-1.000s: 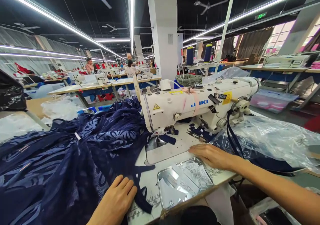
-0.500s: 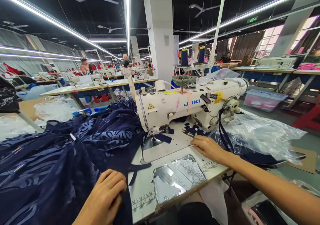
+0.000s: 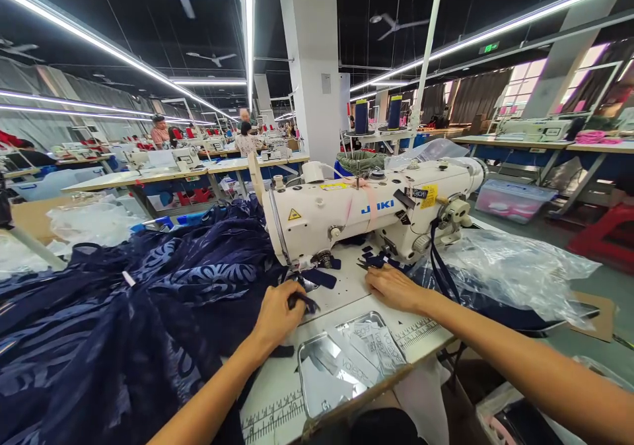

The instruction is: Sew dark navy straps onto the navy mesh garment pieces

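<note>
My left hand [image 3: 281,313] is closed on a strip of navy fabric [image 3: 308,302] in front of the needle area. Sheer navy garments [image 3: 163,300] with pale blue patterns are heaped to its left. On the machine bed, my right hand [image 3: 395,288] has its fingers closed over the handles of small metal snips [image 3: 364,265], whose tips point left. Between and above the hands stands a white JUKI sewing machine [image 3: 366,204]. Cut navy pieces [image 3: 319,278] lie under its arm. A metal tray [image 3: 303,382] with white printed labels [image 3: 354,359] is below the hands.
Clear plastic bags [image 3: 515,267] and dark cloth lie right of the machine. Navy thread cones [image 3: 361,116] stand behind it. A white pillar [image 3: 317,68] rises beyond, with other sewing tables and people at the back left. A lidded plastic bin [image 3: 515,199] sits at right.
My left hand has moved up and right from the garment heap to the machine's front, taking hold of navy fabric. My right hand has shifted slightly left onto the snips.
</note>
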`<state>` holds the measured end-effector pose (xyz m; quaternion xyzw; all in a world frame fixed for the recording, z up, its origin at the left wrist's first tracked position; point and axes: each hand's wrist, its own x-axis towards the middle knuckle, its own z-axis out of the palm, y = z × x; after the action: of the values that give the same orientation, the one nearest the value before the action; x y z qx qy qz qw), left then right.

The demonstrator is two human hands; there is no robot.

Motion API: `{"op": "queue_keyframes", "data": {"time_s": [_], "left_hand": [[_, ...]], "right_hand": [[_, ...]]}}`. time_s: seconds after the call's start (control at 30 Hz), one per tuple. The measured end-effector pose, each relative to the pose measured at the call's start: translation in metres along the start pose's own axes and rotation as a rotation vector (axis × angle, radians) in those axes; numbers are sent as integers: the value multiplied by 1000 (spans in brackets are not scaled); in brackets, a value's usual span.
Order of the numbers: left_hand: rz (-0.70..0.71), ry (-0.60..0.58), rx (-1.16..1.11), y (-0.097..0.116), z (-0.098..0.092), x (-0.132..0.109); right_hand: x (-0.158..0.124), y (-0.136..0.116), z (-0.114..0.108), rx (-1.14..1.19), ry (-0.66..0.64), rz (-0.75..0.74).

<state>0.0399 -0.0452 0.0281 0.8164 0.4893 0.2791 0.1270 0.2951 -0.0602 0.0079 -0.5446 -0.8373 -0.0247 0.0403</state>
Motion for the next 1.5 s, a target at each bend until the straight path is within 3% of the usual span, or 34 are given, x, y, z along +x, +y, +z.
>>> {"op": "queue_keyframes", "data": {"time_s": [0.1, 0.17, 0.2, 0.27, 0.47, 0.7, 0.8, 0.93, 1.1, 1.27, 1.4, 1.5], "left_hand": [[-112, -75, -62, -17, 16, 2], [-152, -94, -152, -26, 19, -1], [-171, -101, -209, -28, 19, -2], [-223, -113, -335, -29, 19, -3], [-309, -154, -557, -19, 16, -6], [-315, -147, -662, -17, 6, -18], [-305, -127, -698, -17, 6, -19], [-299, -106, -738, -16, 7, -19], [-297, -71, -806, -15, 4, -23], [-332, -54, -879, -14, 0, -28], [-329, -25, -923, -14, -1, -30], [-354, -32, -957, -15, -3, -31]], "right_hand": [[-23, 5, -13, 234, 60, -29], [-42, 8, -26, 482, -41, -96], [-50, 8, -32, 583, -150, -139], [-62, 4, -42, 677, -259, -185], [-48, -22, -35, 465, -45, -161], [-45, -29, -18, 165, -124, -127], [-52, -28, -10, 213, -98, -88], [-56, -20, -8, 420, 37, -109], [-41, -28, -25, 823, 245, -34], [-5, -81, -25, 1449, 228, 44], [24, -120, -14, 1643, 225, 131], [40, -130, -9, 1631, 254, 153]]}}
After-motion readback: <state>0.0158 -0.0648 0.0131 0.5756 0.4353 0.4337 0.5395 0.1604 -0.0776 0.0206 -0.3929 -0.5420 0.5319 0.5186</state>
